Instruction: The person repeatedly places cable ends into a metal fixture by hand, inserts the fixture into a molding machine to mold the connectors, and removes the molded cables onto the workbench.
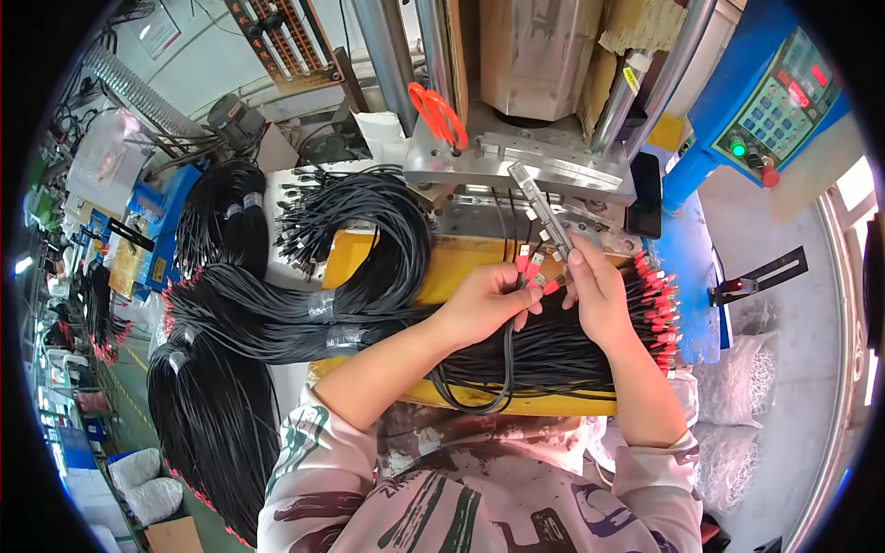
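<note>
My left hand (489, 302) is closed round a few black cables with red-and-silver USB-type plugs (532, 264), which stick up from its fingers. Close beside it on the right, my right hand (597, 288) grips the lower end of a narrow metal bar (539, 210) with slots along it. The bar tilts up and to the left, in front of the machine's metal block (516, 164). Beneath both hands, a thick bundle of black cables (553, 355) lies across a yellow tray (442, 263), its red plugs pointing right.
Coiled black cable bundles (392, 217) lie at the left, and more (217, 396) hang over the table's left edge. A phone (644, 195) leans right of the metal block. A blue control panel (770, 106) stands at the upper right, above a black slotted bracket (758, 278).
</note>
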